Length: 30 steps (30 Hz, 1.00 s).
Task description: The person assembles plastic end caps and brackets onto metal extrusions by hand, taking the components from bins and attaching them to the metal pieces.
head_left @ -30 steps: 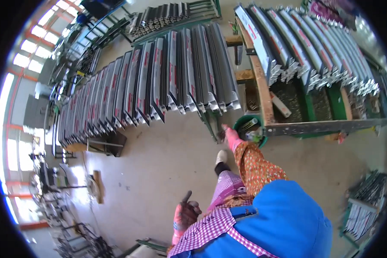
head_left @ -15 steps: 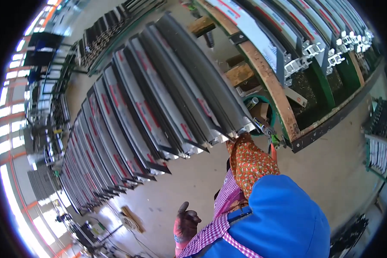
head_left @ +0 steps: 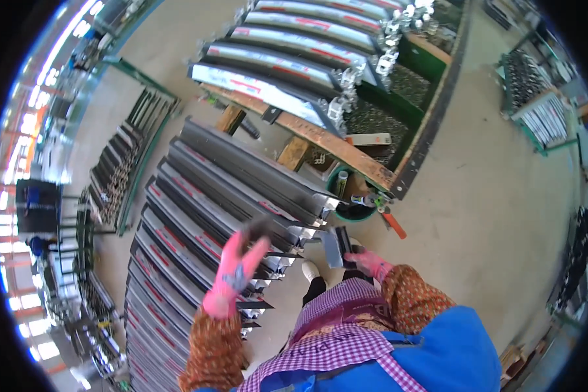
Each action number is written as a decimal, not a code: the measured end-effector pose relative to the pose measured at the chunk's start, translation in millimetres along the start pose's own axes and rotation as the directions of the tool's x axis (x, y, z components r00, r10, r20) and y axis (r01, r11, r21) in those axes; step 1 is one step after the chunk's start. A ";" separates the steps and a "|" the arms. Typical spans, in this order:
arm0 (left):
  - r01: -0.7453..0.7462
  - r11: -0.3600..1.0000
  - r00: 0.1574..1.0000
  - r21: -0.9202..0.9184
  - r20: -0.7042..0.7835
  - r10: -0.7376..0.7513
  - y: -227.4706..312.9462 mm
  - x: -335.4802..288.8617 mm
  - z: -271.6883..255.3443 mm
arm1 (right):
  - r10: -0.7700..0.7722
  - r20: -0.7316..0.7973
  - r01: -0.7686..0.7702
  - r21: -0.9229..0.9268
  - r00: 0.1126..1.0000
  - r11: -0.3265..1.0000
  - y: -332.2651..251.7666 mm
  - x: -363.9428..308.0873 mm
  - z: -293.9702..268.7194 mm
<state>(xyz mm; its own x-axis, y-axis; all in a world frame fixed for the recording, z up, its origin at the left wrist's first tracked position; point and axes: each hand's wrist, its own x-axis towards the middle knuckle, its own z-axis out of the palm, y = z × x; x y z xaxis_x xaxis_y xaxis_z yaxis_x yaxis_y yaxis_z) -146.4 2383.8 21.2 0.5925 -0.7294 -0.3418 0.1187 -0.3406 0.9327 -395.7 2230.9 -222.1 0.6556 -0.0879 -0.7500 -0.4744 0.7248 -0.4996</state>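
Note:
My left hand (head_left: 234, 264), in a pink glove with dark fingertips, hovers over a row of long grey metal profiles (head_left: 196, 171). Its fingers are blurred but look spread, and nothing shows between them. In front of my apron, my right hand (head_left: 367, 261), also gloved in pink, grips a grey metal piece (head_left: 336, 248) with a flat face and dark edges. How long that piece is cannot be made out. The profiles lie side by side, with red-marked film strips and bright metal brackets (head_left: 302, 232) at their near ends.
Beyond the profiles stands a green rack with a wooden rail (head_left: 307, 127), holding white-filmed profiles (head_left: 258, 88) with metal brackets. A green bucket (head_left: 353, 210) holds tubes and an orange-handled tool (head_left: 392, 222). More racks (head_left: 127, 157) stand left, and another (head_left: 536, 104) far right.
My view has swung, so the racks sit differently. My left hand has risen over the profiles; my right hand has come back from the profile ends and now shows a grey piece in it.

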 end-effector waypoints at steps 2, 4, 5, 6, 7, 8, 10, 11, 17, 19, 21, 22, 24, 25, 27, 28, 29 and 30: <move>-0.299 0.789 0.945 0.536 0.052 0.323 -4.1 49.7 -19.6 | -0.173 -0.062 0.162 -0.153 0.983 0.975 -9.6 -43.0 10.5; -0.311 0.533 0.906 0.787 0.077 0.416 -8.4 89.9 -35.5 | -0.281 -0.042 0.277 -0.071 0.959 0.958 -23.6 -81.8 30.4; -0.308 0.412 0.880 0.858 0.092 0.466 -12.9 111.3 -35.9 | -0.322 -0.028 0.321 -0.037 0.946 0.946 -14.7 -86.8 24.2; -0.275 0.363 0.899 0.890 0.103 0.427 -10.2 128.1 -32.6 | -0.362 -0.013 0.362 -0.005 0.932 0.932 -0.3 -91.1 16.6; -0.246 0.297 0.905 0.923 0.109 0.411 -12.0 139.7 -30.6 | -0.394 -0.036 0.395 0.005 0.918 0.919 10.1 -98.0 13.8; -0.214 0.231 0.909 0.949 0.107 0.403 -14.6 152.7 -30.5 | -0.423 -0.067 0.422 -0.038 0.904 0.906 7.7 -111.7 22.4; -0.165 0.272 0.954 0.948 0.082 0.290 -17.0 165.5 -30.0 | -0.427 -0.081 0.434 0.099 0.900 0.895 19.2 -116.5 26.7; -0.127 0.298 0.961 0.946 0.043 0.272 -20.7 165.6 -35.7 | -0.442 -0.117 0.457 0.198 0.889 0.867 23.6 -110.5 33.9; -0.121 0.330 0.980 0.936 0.060 0.191 -38.0 171.9 -31.6 | -0.610 -0.119 0.618 0.258 0.783 0.743 11.4 -100.8 53.9; -0.088 0.341 0.986 0.936 0.033 0.165 -39.1 167.5 -32.3 | -0.528 -0.111 0.539 0.233 0.842 0.810 -0.1 -105.2 52.9; -0.085 0.393 0.984 0.916 0.016 0.176 -47.5 165.1 -36.7 | -0.423 -0.182 0.455 0.210 0.888 0.865 -9.7 -103.9 59.7; -0.062 0.364 0.987 0.929 0.003 0.160 -44.7 162.1 -34.0 | -0.465 -0.308 0.524 0.146 0.830 0.839 -22.2 -101.1 69.6; -0.036 0.307 0.984 0.951 -0.021 0.179 -50.7 161.6 -40.6 | -0.533 -0.481 0.568 -0.084 0.696 0.819 -27.5 -81.9 77.2; -0.111 0.335 0.964 0.936 0.019 0.264 -46.5 164.0 -33.6 | -0.614 -0.499 0.604 -0.207 0.612 0.770 -19.7 -60.3 60.5; -0.196 0.310 0.921 0.930 0.066 0.384 -42.2 170.2 -35.3 | -0.630 -0.482 0.449 -0.446 0.609 0.774 -17.5 -48.9 51.2; -0.201 0.299 0.919 0.933 0.074 0.387 -40.0 173.7 -38.8 | -0.707 -0.395 0.496 -0.515 0.586 0.699 -35.5 -56.4 56.7; -0.228 0.302 0.915 0.926 0.098 0.392 -27.0 181.8 -18.6 | -0.773 -0.472 0.480 -0.607 0.425 0.634 -27.5 -39.0 34.8; -0.189 0.327 0.918 0.926 0.048 0.394 -29.4 180.6 -20.4 | -0.876 -0.418 0.725 -0.523 0.239 0.448 -50.7 -45.3 57.5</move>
<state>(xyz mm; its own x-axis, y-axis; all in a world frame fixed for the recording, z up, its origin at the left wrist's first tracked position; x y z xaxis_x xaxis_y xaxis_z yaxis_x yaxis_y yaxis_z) -26.7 2274.2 -65.6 0.5520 -0.8324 0.0479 -0.8109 -0.5226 0.2632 -367.5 2237.4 -137.9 0.3270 -0.9419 0.0772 -0.0440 -0.0967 -0.9943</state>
